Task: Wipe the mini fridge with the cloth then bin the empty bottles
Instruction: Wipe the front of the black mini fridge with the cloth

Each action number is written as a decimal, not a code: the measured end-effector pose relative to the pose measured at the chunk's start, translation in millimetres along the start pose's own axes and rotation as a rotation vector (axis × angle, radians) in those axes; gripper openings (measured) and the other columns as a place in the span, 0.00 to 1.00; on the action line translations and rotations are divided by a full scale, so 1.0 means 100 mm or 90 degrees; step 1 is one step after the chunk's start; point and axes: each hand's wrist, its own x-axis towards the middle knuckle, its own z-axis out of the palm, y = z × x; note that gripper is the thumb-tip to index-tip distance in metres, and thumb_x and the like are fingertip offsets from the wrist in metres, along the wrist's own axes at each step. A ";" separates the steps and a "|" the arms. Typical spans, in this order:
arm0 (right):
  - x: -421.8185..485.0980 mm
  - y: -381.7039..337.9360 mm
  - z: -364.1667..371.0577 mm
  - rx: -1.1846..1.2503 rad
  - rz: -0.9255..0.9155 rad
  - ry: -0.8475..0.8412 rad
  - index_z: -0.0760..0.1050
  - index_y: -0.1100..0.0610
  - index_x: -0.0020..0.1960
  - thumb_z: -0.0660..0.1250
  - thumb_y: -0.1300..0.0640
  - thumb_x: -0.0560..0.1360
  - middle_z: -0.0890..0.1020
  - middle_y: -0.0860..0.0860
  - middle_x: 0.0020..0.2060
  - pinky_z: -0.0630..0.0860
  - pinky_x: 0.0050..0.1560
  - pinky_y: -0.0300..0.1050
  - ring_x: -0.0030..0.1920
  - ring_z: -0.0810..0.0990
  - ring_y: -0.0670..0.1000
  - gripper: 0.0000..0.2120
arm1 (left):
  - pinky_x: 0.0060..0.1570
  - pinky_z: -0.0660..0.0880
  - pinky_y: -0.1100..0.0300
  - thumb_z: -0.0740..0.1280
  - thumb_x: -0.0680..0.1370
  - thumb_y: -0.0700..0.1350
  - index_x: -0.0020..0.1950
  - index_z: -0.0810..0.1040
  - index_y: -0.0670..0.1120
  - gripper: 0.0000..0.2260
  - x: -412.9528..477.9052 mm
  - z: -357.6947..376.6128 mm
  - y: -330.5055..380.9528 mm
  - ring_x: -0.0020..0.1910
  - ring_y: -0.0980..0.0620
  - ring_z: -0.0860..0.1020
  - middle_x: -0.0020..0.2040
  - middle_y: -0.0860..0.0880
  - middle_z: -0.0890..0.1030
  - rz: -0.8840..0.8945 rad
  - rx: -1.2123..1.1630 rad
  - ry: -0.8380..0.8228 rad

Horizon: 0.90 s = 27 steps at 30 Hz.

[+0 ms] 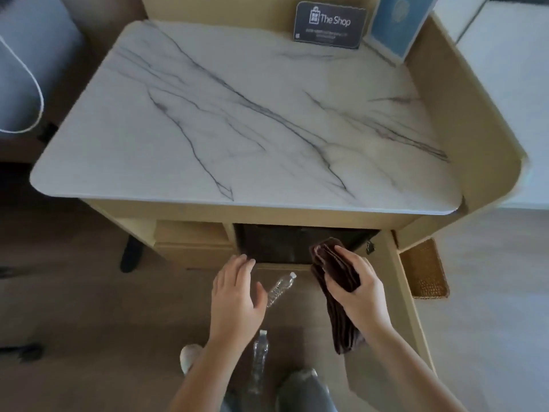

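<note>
Right hand (355, 285): gripping the folded dark brown cloth (334, 263), thumb on top, fingers wrapped under. The cloth's top end is up against the front of the mini fridge (282, 243); its bottom end hangs below the wrist.

Left hand (237, 292): empty, palm down, fingers straight and slightly spread. Fingertips are near the fridge's lower left corner; contact can't be confirmed.

Bottles, both clear plastic with white caps, lying on the floor:
- near bottle (260, 359): between the forearms, cap pointing at the fridge.
- far bottle (280, 288): just right of the left hand, angled, cap up-right, close to the fridge base.

The fridge is a dark front set in a recess of a beige cabinet (416, 230), door looks closed. A drawer (193, 243) sits left of it.

The cabinet's top is white marble (237, 114) with grey veins. At its back edge are a dark "The Shop" card (329, 25) and a blue framed card (396, 25).

A wicker basket (424, 269) sits on the floor against the cabinet's right side.

Floor (89, 292) is brown carpet. White cable (31, 84) on the left. Pale surface on the right, can't identify it. One shoe (188, 355) and a grey trouser leg (303, 388) are at the bottom.
</note>
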 end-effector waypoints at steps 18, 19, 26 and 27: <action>0.78 1.99 1.77 0.077 -0.113 0.080 0.71 0.45 0.60 0.73 0.66 0.67 0.77 0.48 0.52 0.68 0.53 0.25 0.54 0.75 0.36 0.27 | 0.54 0.75 0.46 0.57 0.73 0.47 0.61 0.73 0.38 0.21 0.40 2.05 -1.50 0.60 0.41 0.74 0.61 0.40 0.74 0.031 -0.061 0.074; 0.83 2.13 1.86 0.062 -0.135 0.082 0.71 0.46 0.60 0.73 0.66 0.67 0.76 0.49 0.52 0.68 0.53 0.25 0.54 0.75 0.36 0.27 | 0.55 0.75 0.46 0.58 0.73 0.48 0.62 0.73 0.38 0.21 0.43 2.19 -1.58 0.61 0.41 0.73 0.63 0.39 0.73 0.045 -0.053 0.077; 1.37 2.84 2.38 0.037 -0.318 0.174 0.69 0.46 0.64 0.70 0.53 0.66 0.73 0.50 0.55 0.70 0.55 0.29 0.56 0.74 0.40 0.27 | 0.62 0.68 0.47 0.60 0.73 0.51 0.69 0.63 0.40 0.27 0.92 2.95 -2.09 0.70 0.40 0.62 0.71 0.37 0.62 0.113 -0.021 0.233; 1.43 2.91 2.43 0.040 -0.343 0.198 0.68 0.47 0.64 0.68 0.51 0.67 0.72 0.50 0.56 0.70 0.56 0.29 0.57 0.73 0.40 0.27 | 0.63 0.67 0.48 0.62 0.72 0.51 0.70 0.62 0.40 0.29 0.97 3.05 -2.14 0.71 0.40 0.61 0.71 0.36 0.60 0.115 -0.022 0.260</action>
